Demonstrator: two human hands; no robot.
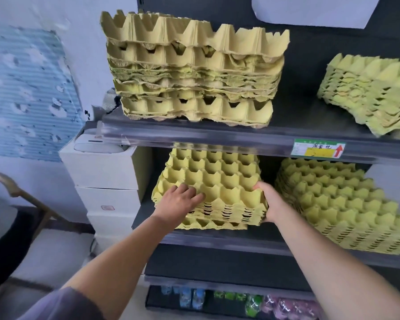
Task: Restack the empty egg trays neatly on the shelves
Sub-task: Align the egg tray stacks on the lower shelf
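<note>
A stack of yellow egg trays (217, 179) sits on the middle shelf (217, 241), left side. My left hand (179, 200) lies on its front left corner with fingers spread over the top tray. My right hand (269, 202) grips the stack's front right corner, thumb on top and fingers under the upper trays. A second stack (340, 204) lies to the right on the same shelf. On the upper shelf (217, 135) stand an uneven tall stack (194, 72) and a slanted stack (374, 91) at the right.
White boxes (106, 181) are piled left of the shelving, with a white device on top. A price label (318, 148) sticks to the upper shelf's rail. Small coloured packets (240, 299) fill the bottom shelf. A chair frame (16, 188) stands at the far left.
</note>
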